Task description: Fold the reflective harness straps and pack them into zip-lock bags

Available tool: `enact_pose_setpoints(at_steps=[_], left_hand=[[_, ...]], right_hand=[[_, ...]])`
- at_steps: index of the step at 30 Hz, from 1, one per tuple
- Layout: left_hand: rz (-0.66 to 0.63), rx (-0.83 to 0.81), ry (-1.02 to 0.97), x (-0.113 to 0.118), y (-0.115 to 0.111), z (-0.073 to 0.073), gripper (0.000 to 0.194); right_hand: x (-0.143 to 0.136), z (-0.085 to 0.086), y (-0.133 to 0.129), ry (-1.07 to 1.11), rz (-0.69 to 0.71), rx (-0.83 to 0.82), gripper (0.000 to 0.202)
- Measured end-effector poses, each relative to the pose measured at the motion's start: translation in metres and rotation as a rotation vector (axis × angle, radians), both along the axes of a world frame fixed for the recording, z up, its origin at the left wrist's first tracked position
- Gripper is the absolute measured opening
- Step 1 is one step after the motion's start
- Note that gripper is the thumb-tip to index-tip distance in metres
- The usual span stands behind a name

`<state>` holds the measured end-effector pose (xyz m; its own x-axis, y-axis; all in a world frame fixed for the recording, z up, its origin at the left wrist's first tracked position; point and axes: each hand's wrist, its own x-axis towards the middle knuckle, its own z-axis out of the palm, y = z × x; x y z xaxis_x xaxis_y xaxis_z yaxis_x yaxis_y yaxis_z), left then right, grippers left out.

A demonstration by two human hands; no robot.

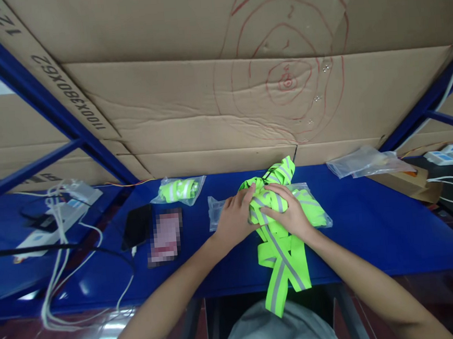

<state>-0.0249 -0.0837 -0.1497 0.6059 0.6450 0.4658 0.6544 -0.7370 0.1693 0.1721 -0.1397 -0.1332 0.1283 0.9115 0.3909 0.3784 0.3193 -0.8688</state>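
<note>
Blue table [376, 225] underlies the fluorescent reflective webbing [273, 239], bundled near mid-table with its loose ends extending past the front edge. Left hand [236, 217] and right hand [290, 211] grasp the bundle from opposite sides (apparently a gathering step); further handling would call for controlling those ends.

Left of both hands: black phone [137, 226], blurred pink item beside it; farther left, power strip [63, 219], white cables [62, 245]. Beyond hands: cardboard panel [190, 104], red rings drawn on it.
</note>
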Motion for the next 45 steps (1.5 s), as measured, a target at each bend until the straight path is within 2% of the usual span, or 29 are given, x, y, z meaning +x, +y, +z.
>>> enact_pose_setpoints(at_steps=[5, 9, 11, 15, 22, 26, 27, 30, 33, 37, 39, 42, 45], left_hand=[[-0.004, -0.008, 0.025, -0.003, 0.003, 0.001, 0.124], [0.004, -0.021, 0.047, -0.002, 0.003, -0.002, 0.129], [0.012, -0.025, 0.056, 0.000, 0.002, -0.004, 0.132], [0.018, -0.032, 0.069, 0.008, -0.006, -0.008, 0.129], [0.030, -0.077, 0.046, 0.011, -0.008, -0.007, 0.130], [0.016, -0.130, 0.034, 0.005, -0.001, -0.004, 0.134], [0.005, -0.138, 0.034, 0.004, -0.001, -0.004, 0.133], [-0.036, -0.155, 0.044, 0.003, 0.000, -0.007, 0.134], [-0.064, -0.167, 0.053, 0.006, 0.000, -0.011, 0.136], [-0.106, -0.167, 0.058, 0.007, 0.000, -0.015, 0.126], [-0.147, -0.170, 0.062, 0.005, 0.000, -0.013, 0.129], [-0.215, -0.177, 0.060, -0.003, 0.004, -0.003, 0.147], [-0.209, -0.149, 0.041, -0.014, 0.010, 0.009, 0.151]], right_hand=[[0.004, -0.008, 0.000, -0.046, 0.011, 0.006, 0.048], [0.007, -0.011, 0.001, -0.037, 0.121, -0.028, 0.055], [0.006, -0.011, 0.002, -0.031, 0.147, -0.039, 0.052], [0.001, -0.011, 0.002, -0.018, 0.067, -0.040, 0.034], [0.000, -0.011, 0.001, -0.063, 0.010, 0.020, 0.021], [0.004, -0.002, -0.004, -0.113, 0.073, 0.025, 0.056], [0.005, 0.001, -0.005, -0.133, 0.111, 0.015, 0.059], [0.009, 0.005, -0.004, -0.185, 0.216, -0.022, 0.050], [0.010, 0.001, -0.001, -0.187, 0.234, -0.059, 0.044], [0.007, -0.008, 0.000, -0.126, 0.224, -0.094, 0.064], [0.005, -0.008, 0.000, -0.081, 0.207, -0.098, 0.059], [0.007, -0.003, -0.001, -0.020, 0.168, -0.084, 0.042], [0.014, 0.006, 0.000, 0.015, 0.131, -0.060, 0.038]])
